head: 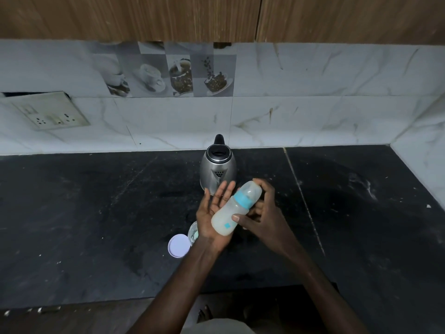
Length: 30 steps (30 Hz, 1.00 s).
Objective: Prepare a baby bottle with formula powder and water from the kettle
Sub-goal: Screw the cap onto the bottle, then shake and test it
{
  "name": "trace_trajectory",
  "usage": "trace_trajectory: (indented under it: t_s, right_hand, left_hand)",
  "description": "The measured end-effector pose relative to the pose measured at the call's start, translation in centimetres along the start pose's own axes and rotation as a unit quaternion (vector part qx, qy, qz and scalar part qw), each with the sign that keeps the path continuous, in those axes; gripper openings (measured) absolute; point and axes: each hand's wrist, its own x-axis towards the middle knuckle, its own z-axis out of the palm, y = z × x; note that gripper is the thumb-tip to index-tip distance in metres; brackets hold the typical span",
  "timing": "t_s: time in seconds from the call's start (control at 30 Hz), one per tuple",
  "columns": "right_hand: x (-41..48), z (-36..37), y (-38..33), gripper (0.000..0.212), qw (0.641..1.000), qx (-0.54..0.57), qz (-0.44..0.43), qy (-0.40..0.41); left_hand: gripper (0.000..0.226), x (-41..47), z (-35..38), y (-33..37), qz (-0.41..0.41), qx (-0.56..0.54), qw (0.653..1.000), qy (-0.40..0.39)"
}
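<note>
Milky, cloudy liquid fills the baby bottle, so powder and water appear to be in already. Its blue collar is on and a clear cap covers the teat. What seems left is the mixing. The bottle lies tilted, cap end away from the person, above the counter roughly midway between its front and back edges, just in front of the kettle. The left hand is flat with straight fingers, supporting the bottle. The right hand grips it, thumb across the body and fingers curled behind. A small jar and a pale lid sit nearer the front edge.
</note>
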Motion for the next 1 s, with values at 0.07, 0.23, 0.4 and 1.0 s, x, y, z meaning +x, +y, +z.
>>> trace_trajectory:
  t_s: [0.07, 0.23, 0.4, 1.0]
  right_hand:
    - [0.2, -0.1, -0.4, 0.093, 1.000, -0.002, 0.002, 0.002]
    - [1.3, -2.5, -2.4, 0.088, 0.952, 0.101, -0.057, 0.282]
    - [-0.4, -0.1, -1.6, 0.091, 0.989, -0.063, -0.018, 0.136]
    - [0.1, -1.7, -2.1, 0.091, 1.000, -0.025, -0.008, 0.015]
  left_hand:
    - [0.060, -0.1, 0.3, -0.3, -0.007, -0.001, 1.000, -0.003]
    - [0.062, 0.0, 0.3, -0.1, 0.003, 0.033, 0.999, 0.009]
    - [0.062, 0.2, -0.2, -0.4, 0.003, 0.011, 1.000, 0.027]
    - [0.057, -1.0, 1.9, -1.4, -0.025, 0.002, 1.000, -0.012]
